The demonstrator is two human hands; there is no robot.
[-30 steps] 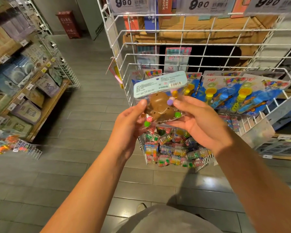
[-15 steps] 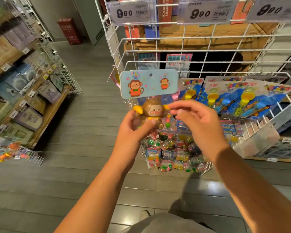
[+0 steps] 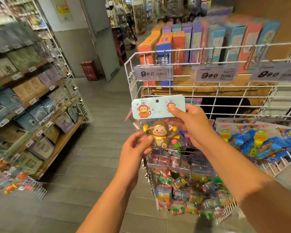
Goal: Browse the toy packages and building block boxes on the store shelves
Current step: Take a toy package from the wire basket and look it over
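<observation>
Pale-blue card-topped clear plastic toy package (image 3: 158,121) with a brown monkey figure inside is held upright in front of the white wire rack (image 3: 213,88), long axis vertical, header card up, printed face toward the camera. Left hand (image 3: 136,149) pinches the lower left corner. Right hand (image 3: 192,122) grips the right edge, thumb on the card. Upright building block boxes (image 3: 178,47) stand on the shelf behind the rack, above three price tags (image 3: 214,74).
</observation>
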